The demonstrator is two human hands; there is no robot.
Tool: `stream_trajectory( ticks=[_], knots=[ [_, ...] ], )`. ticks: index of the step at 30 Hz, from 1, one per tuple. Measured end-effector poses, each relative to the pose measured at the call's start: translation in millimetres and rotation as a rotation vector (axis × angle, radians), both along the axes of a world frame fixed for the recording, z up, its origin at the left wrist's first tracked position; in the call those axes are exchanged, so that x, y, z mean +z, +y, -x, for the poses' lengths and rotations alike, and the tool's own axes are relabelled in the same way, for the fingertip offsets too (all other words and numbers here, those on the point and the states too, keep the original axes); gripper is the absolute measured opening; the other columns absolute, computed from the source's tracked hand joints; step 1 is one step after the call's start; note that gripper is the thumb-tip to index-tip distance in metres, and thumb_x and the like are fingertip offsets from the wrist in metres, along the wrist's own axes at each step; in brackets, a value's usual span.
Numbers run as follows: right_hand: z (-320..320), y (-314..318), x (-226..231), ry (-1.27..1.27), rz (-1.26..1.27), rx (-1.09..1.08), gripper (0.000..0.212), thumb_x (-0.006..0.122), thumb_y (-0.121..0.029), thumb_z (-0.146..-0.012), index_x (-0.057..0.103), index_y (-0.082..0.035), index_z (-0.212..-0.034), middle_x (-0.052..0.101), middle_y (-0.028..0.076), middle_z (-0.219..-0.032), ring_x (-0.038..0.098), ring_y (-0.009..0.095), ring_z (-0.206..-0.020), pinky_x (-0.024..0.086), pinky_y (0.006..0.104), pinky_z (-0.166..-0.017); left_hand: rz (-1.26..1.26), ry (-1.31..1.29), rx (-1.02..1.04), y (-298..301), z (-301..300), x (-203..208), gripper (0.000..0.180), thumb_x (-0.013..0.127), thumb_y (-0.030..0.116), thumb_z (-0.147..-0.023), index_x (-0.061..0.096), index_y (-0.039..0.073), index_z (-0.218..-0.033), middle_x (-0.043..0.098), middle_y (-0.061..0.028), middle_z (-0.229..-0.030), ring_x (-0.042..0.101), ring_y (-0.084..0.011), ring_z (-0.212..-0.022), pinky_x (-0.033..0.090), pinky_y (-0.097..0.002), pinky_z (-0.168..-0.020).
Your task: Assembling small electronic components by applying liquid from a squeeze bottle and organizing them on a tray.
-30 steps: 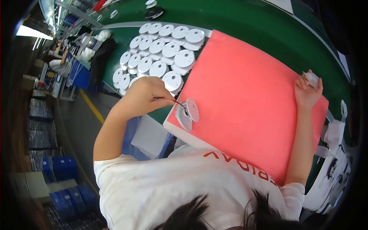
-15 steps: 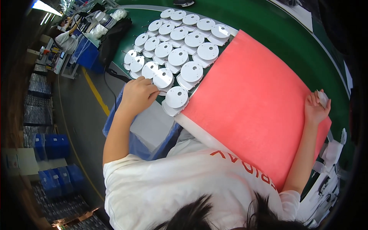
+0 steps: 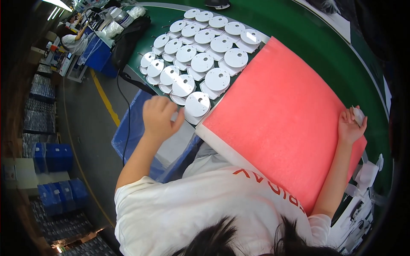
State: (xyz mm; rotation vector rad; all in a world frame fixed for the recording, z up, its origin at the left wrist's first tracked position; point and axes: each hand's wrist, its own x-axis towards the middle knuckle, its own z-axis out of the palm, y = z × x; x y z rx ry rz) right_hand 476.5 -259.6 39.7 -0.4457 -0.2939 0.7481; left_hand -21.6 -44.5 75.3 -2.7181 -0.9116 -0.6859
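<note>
My left hand [image 3: 160,118] hovers at the table's left edge, over a blue bin, its thumb apart from its loosely curled fingers with nothing visible between them. Closest to it is a white round disc [image 3: 197,104] on a white base, at the near corner of a group of several similar parts [image 3: 202,62] in slanted rows; thin wires stick out from some. At the far right, my right hand [image 3: 351,127] is closed round a small white piece [image 3: 359,116], whose kind I cannot make out. That wrist rests by the right edge of a pink foam sheet [image 3: 273,115].
The pink sheet lies on a green table [image 3: 307,47]. Below my left hand stands a blue bin [image 3: 132,132] lined with plastic. White packaging and papers [image 3: 368,175] lie at the right. A black bag [image 3: 130,47] hangs at the left, and another person [image 3: 77,40] sits farther off.
My left hand has come away from the wire at the near disc, moving a little toward me, and its thumb has parted from the fingers. My right hand stays nearly still.
</note>
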Motion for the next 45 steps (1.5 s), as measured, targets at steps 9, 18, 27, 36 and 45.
stream_trajectory(
  ticks=[9, 18, 27, 36, 45],
  knots=[
    [1, 1, 1, -0.011, 0.012, 0.011, 0.035, 0.049, -0.029, -0.082, 0.047, 0.002, -0.097, 0.036, 0.006, -0.066, 0.029, 0.014, -0.054, 0.027, 0.0258, -0.054, 0.048, -0.095, 0.005, -17, -7, -32, 0.042, 0.072, 0.032, -0.059, 0.058, 0.007, -0.089, 0.052, -0.0084, -0.096, 0.049, -0.0250, -0.090, 0.035, -0.0362, -0.074],
    [3, 1, 1, -0.008, 0.013, -0.006, 0.035, 0.050, -0.029, -0.082, 0.047, 0.002, -0.098, 0.037, 0.007, -0.067, 0.029, 0.015, -0.054, 0.027, 0.0261, -0.055, 0.122, -0.161, 0.023, -17, -13, -36, 0.040, 0.075, 0.027, -0.056, 0.057, 0.007, -0.086, 0.053, -0.0088, -0.098, 0.049, -0.0256, -0.093, 0.035, -0.0368, -0.078],
    [1, 1, 0, -0.029, 0.009, 0.014, 0.035, 0.050, -0.029, -0.082, 0.046, 0.002, -0.098, 0.037, 0.007, -0.067, 0.029, 0.014, -0.054, 0.027, 0.0258, -0.055, 0.139, -0.232, 0.113, -12, -9, -48, 0.041, 0.074, 0.025, -0.055, 0.051, 0.006, -0.083, 0.049, -0.0122, -0.101, 0.046, -0.0296, -0.095, 0.034, -0.0433, -0.082],
    [0, 1, -1, -0.033, 0.002, 0.036, 0.038, 0.050, -0.032, -0.082, 0.048, 0.003, -0.098, 0.039, 0.007, -0.066, 0.031, 0.014, -0.053, 0.028, 0.0265, -0.055, 0.122, -0.214, 0.245, -11, -9, -53, 0.047, 0.075, 0.030, -0.056, 0.047, 0.007, -0.086, 0.046, -0.0129, -0.108, 0.043, -0.0319, -0.108, 0.027, -0.0550, -0.092],
    [3, 2, 2, -0.027, 0.009, 0.013, 0.035, 0.051, -0.029, -0.081, 0.047, 0.001, -0.097, 0.036, 0.006, -0.066, 0.029, 0.014, -0.053, 0.026, 0.0252, -0.053, 0.109, -0.234, 0.317, 6, -1, -56, 0.046, 0.074, 0.029, -0.056, 0.046, 0.008, -0.085, 0.046, -0.0121, -0.108, 0.045, -0.0315, -0.104, 0.027, -0.0561, -0.092]
  ],
)
